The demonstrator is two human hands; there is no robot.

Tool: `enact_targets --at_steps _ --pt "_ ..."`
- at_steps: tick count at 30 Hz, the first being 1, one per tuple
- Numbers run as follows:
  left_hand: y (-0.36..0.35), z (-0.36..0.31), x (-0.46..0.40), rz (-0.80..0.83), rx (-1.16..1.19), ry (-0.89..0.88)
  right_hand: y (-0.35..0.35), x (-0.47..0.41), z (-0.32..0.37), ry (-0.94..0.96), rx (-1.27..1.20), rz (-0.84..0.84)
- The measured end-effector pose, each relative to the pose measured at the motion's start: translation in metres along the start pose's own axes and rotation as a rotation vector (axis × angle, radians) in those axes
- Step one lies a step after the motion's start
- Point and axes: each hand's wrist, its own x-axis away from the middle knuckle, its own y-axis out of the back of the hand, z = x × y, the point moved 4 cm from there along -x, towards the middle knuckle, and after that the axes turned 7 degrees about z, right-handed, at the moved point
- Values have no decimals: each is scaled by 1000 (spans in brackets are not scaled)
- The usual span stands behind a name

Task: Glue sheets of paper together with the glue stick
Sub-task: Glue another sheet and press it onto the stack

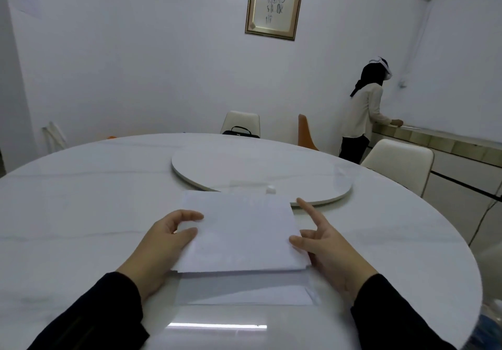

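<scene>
- The stack of paper sheets [241, 230] sits in the lower middle of the frame, lifted and tilted above the white round tabletop [81, 208]; its near edge stands clear of the surface and throws a shadow below it; the sheets lie slightly out of line along that near edge.
- The left hand [163, 241] comes in from the lower left in a dark sleeve; its thumb and curled fingers pinch the left edge of the stack, thumb on top, fingertips bent inward at the paper's border.
- The right hand [326, 249] comes in from the lower right, also dark-sleeved; its thumb presses the right edge of the stack and the palm cradles the near right corner; the index finger points straight up-frame, free of the paper, so it holds the stack with thumb and lower fingers.
- A small white object [271, 189], possibly the glue stick, stands just beyond the stack's far edge; too blurred to tell.
- A round turntable [244, 165] lies in the middle of the tabletop.
- A person [364, 113] stands at the right of the frame by a ledge; a framed picture [274, 4] hangs at the top centre.
</scene>
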Motion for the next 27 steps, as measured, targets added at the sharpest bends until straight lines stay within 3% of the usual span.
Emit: enact_targets --at_steps 4,9,27 --pt "4 3 3 9 17 36 -1 5 -3 5 70 -50" --pt "5 2 9 12 -217 6 4 16 -3 3 137 -105" --pt "5 1 7 -88 -624 -62 18 19 -10 -32 328 -211"
